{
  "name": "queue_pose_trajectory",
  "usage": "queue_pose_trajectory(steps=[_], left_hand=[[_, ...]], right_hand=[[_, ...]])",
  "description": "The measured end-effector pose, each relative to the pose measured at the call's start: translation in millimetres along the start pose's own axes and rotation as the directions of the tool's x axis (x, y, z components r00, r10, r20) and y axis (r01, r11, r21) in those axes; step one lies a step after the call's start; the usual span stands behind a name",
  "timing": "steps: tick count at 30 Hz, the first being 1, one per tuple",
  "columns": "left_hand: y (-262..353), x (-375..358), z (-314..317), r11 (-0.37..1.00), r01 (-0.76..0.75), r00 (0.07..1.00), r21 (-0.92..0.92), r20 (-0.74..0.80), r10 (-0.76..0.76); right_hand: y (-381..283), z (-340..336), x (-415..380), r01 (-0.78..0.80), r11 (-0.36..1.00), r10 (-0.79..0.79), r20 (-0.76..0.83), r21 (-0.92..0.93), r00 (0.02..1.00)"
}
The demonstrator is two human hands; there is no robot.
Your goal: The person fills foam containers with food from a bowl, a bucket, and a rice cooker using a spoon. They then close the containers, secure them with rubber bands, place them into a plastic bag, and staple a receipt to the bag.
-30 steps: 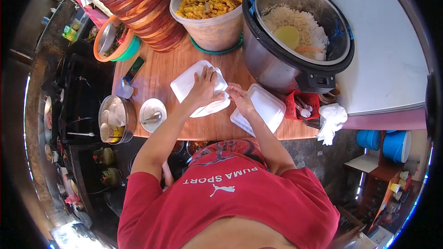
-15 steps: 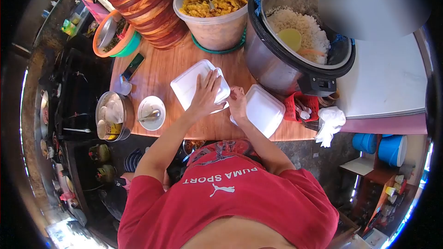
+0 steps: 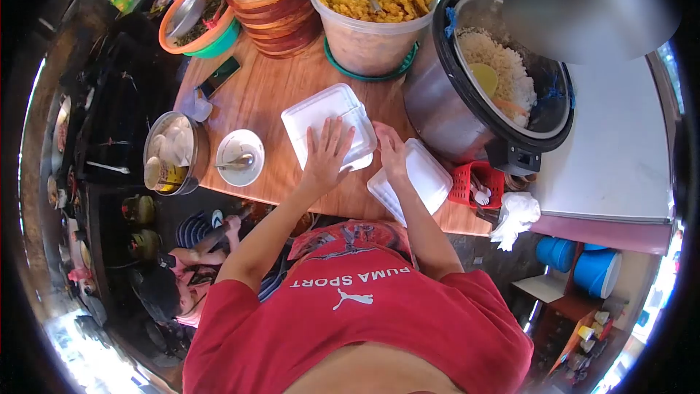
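A closed white foam takeaway box lies on the wooden table, a little askew. My left hand rests flat on its lid with the fingers spread. By the box's right edge is my right hand, its fingers loosely stretched towards the side of the box. Beneath my right wrist lies a second white foam box, also closed and partly covered by my forearm.
Behind stand a tub of yellow fried food, a large rice cooker and stacked wooden bowls. To the left are a white bowl with a spoon, a steel pot and a phone. A red basket sits right.
My left hand has flattened on the lid with spread fingers. My right hand's fingers have loosened from a pinch at the box corner and moved up its right side. The camera view has shifted.
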State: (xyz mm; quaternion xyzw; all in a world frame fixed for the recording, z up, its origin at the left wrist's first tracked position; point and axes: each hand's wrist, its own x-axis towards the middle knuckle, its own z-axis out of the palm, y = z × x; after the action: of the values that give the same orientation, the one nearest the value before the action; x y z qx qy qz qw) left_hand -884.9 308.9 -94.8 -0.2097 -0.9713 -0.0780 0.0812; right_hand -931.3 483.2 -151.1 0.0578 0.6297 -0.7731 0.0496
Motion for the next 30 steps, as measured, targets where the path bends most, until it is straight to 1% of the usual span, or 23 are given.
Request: queue_pose_trajectory(steps=[3,5,6,7,9,10,11,12,13,14,15,16,17,18,20,21,22,24,25,26,27,29,30], left_hand=[[-1.6,-9.2,-24.2,0.971,0.186,0.958,-0.15,-0.191,-0.213],[-20.0,-21.7,6.0,0.791,0.449,0.775,-0.415,-0.259,-0.576],[-32.7,-29.8,36.3,0.648,0.533,0.629,-0.544,-0.258,-0.733],[-51.5,-37.4,85.2,0.489,0.523,0.578,-0.698,-0.132,-0.805],[-39.8,-31.5,61.4,0.119,0.178,0.67,-0.977,0.032,-0.742],[-39.4,-29.8,60.1,0.187,0.188,0.659,-0.964,-0.017,-0.752],[-39.3,-29.4,61.0,0.251,0.201,0.649,-0.947,-0.062,-0.758],[-38.7,-27.8,62.1,0.255,0.207,0.65,-0.945,-0.062,-0.757],[-39.7,-27.9,64.9,0.256,0.215,0.655,-0.943,-0.055,-0.754],[-42.9,-30.5,69.1,0.307,0.301,0.663,-0.903,-0.033,-0.748],[-46.0,-32.3,73.6,0.351,0.388,0.67,-0.852,0.0,-0.742],[-49.7,-32.2,74.5,0.314,0.35,0.682,-0.883,0.01,-0.732],[-51.8,-33.4,74.4,0.271,0.314,0.696,-0.91,0.026,-0.718],[-52.4,-36.1,75.8,0.226,0.28,0.711,-0.933,0.044,-0.701],[-46.6,-43.1,88.6,0.252,0.325,0.69,-0.911,0.047,-0.722],[-50.0,-41.6,93.1,0.266,0.346,0.677,-0.9,0.044,-0.734],[-51.0,-38.8,79.0,0.296,0.436,0.672,-0.85,0.088,-0.736],[-42.8,-44.9,44.8,0.351,0.603,0.649,-0.716,0.184,-0.739],[-43.8,-48.7,34.2,0.34,0.562,0.64,-0.754,0.137,-0.756],[-45.0,-51.9,26.6,0.329,0.517,0.628,-0.79,0.089,-0.773],[-46.5,-54.9,24.0,0.319,0.467,0.613,-0.825,0.041,-0.789],[-44.1,-76.1,40.4,0.197,0.36,0.55,-0.912,0.036,-0.835],[-54.4,-87.3,31.3,0.209,0.321,0.535,-0.924,-0.006,-0.845]], right_hand=[[1.8,8.5,21.9,0.008,0.971,0.011,0.079,-0.239,0.997],[-5.0,16.2,28.6,0.008,0.912,0.05,0.13,-0.411,0.99],[-8.6,19.4,28.7,-0.039,0.917,0.092,0.116,-0.397,0.989],[-13.2,21.7,27.4,-0.075,0.92,0.129,0.117,-0.384,0.985],[-23.4,26.2,27.1,-0.136,0.927,0.2,0.154,-0.35,0.968],[-27.4,24.5,23.0,-0.166,0.929,0.236,0.184,-0.331,0.954],[-11.4,17.3,24.6,-0.073,0.928,0.144,0.172,-0.365,0.974],[-8.4,14.7,18.6,-0.059,0.955,0.108,0.155,-0.292,0.982],[-21.9,17.6,6.9,-0.097,0.945,0.139,0.117,-0.313,0.983],[5.2,5.8,10.5,-0.126,0.982,0.143,0.12,-0.141,0.982],[6.0,7.2,4.8,-0.162,0.982,0.17,0.073,-0.098,0.983],[5.0,5.7,4.2,-0.199,0.977,0.209,0.145,-0.079,0.967],[0.8,4.3,5.5,-0.321,0.935,0.339,0.111,-0.15,0.934],[6.3,1.3,10.2,-0.102,0.934,0.135,0.074,-0.342,0.988],[25.8,-0.3,29.2,0.296,0.685,-0.29,0.123,-0.666,0.949],[-51.4,44.8,15.2,0.272,0.598,-0.273,0.128,-0.754,0.953],[-84.2,74.0,25.4,0.531,0.464,-0.478,0.305,-0.709,0.824],[-152.6,157.5,45.3,0.757,0.356,-0.592,0.495,-0.548,0.636],[-178.5,202.3,62.9,0.867,0.239,-0.653,0.588,-0.438,0.477],[-196.7,250.7,78.8,0.915,0.233,-0.705,0.591,-0.328,0.392],[-211.8,294.4,106.3,0.969,0.083,-0.709,0.669,-0.233,0.222],[-232.9,386.6,154.4,0.997,-0.03,-0.67,0.742,-0.078,0.038],[-233.8,430.9,185.7,0.989,-0.126,-0.669,0.742,-0.072,-0.032]])
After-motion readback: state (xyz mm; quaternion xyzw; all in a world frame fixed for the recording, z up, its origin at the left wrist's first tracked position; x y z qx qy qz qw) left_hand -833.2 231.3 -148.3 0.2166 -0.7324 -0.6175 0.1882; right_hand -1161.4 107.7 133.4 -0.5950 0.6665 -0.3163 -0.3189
